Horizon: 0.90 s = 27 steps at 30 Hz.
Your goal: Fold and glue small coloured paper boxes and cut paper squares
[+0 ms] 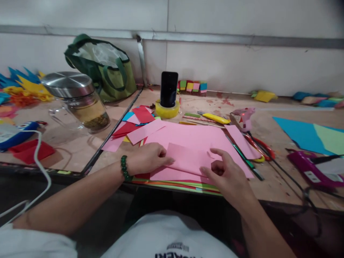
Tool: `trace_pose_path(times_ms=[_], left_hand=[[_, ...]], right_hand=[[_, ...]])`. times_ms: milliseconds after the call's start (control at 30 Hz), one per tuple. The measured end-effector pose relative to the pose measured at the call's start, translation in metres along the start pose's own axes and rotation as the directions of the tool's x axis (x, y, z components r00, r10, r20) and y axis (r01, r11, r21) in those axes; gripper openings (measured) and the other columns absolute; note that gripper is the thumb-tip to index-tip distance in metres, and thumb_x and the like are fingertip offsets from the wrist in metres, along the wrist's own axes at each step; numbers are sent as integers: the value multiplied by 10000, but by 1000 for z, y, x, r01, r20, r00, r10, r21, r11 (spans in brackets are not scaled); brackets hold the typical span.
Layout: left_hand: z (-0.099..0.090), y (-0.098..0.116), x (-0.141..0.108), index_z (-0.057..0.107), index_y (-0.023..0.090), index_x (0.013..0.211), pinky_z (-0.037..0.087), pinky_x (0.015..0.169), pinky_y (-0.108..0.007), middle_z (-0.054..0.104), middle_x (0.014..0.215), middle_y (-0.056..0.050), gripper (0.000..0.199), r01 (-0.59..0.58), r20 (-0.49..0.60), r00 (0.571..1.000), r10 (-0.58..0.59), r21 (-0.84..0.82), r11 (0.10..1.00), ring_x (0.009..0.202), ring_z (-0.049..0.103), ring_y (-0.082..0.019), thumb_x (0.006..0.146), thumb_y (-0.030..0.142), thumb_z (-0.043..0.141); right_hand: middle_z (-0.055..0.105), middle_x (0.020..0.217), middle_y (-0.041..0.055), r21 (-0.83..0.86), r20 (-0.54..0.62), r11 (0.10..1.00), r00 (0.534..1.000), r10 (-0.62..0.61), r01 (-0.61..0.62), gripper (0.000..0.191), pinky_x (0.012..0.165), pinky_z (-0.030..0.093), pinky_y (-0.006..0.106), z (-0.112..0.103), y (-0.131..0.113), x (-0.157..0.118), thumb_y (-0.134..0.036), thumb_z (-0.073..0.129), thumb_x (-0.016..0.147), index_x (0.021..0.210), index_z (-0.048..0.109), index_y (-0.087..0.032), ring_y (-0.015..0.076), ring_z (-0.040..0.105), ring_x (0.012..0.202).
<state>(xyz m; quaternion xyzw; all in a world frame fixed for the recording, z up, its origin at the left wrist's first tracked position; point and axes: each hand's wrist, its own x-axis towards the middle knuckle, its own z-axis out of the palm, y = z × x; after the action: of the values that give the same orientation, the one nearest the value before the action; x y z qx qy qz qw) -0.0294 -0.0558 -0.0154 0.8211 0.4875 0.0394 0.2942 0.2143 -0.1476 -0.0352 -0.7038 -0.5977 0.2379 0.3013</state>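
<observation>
A folded piece of pink paper [185, 157] lies on a larger pink sheet [190, 132] at the table's front edge. My left hand [149, 157], with a green bead bracelet at the wrist, is closed on the left end of the folded piece, thumb on top. At the right end, my right hand [228, 172] has its thumb on the front edge and its index finger bent over the corner; the other fingers are curled. Beneath the large sheet, a stack of coloured paper [177, 184] shows its edges.
A phone [169, 89] stands in a yellow tape roll [167, 110]. Behind and right are a yellow cutter [216, 118], a pink glue gun [245, 118] with its cable, and orange-handled scissors [264, 148]. A glass tea mug [88, 107] and green bag [118, 80] stand left.
</observation>
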Motion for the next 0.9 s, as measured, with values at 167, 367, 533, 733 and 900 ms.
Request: trace_pose_path(times_ms=[167, 367, 533, 733, 900], left_hand=[[-3, 3, 0, 521, 172, 581, 244, 493, -251, 477, 514, 30, 450, -6, 26, 1000, 7, -36, 999, 510, 419, -109, 781, 575, 525], [0, 5, -2, 504, 178, 574, 251, 504, -254, 502, 541, 22, 447, -9, -29, 1000, 10, 8, 1000, 521, 424, -115, 793, 567, 503], [2, 2, -3, 529, 178, 603, 261, 516, -249, 536, 567, 18, 425, -27, -24, 999, 28, 19, 999, 541, 456, -123, 769, 569, 541], [0, 4, -4, 531, 184, 620, 264, 516, -248, 546, 580, 21, 407, -23, -24, 999, 24, 55, 998, 547, 454, -125, 774, 560, 545], [1, 4, -4, 531, 184, 620, 268, 524, -247, 557, 604, 19, 399, -50, -20, 998, 52, 71, 996, 554, 456, -125, 781, 549, 545]], right_hand=[[559, 610, -69, -29, -16, 1000, 1000, -6, 6, 631, 571, 431, 276, 1, -2, -2, -365, 613, 786, 1351, 378, -213, 150, 534, 550], [560, 623, -55, -41, -5, 998, 999, -46, 46, 624, 574, 437, 284, 0, -3, -1, -347, 599, 801, 1363, 377, -194, 151, 528, 555], [553, 635, -46, -37, 41, 998, 997, -58, 60, 618, 567, 439, 280, -2, -4, -4, -307, 589, 805, 1369, 371, -180, 151, 533, 565], [532, 628, -56, -8, 81, 998, 995, -66, 67, 651, 567, 429, 268, -4, -7, -3, -257, 583, 800, 1392, 335, -154, 142, 509, 566], [524, 629, -58, 12, 111, 997, 991, -78, 77, 663, 552, 413, 256, -7, -7, -3, -255, 581, 804, 1404, 319, -147, 140, 501, 572]])
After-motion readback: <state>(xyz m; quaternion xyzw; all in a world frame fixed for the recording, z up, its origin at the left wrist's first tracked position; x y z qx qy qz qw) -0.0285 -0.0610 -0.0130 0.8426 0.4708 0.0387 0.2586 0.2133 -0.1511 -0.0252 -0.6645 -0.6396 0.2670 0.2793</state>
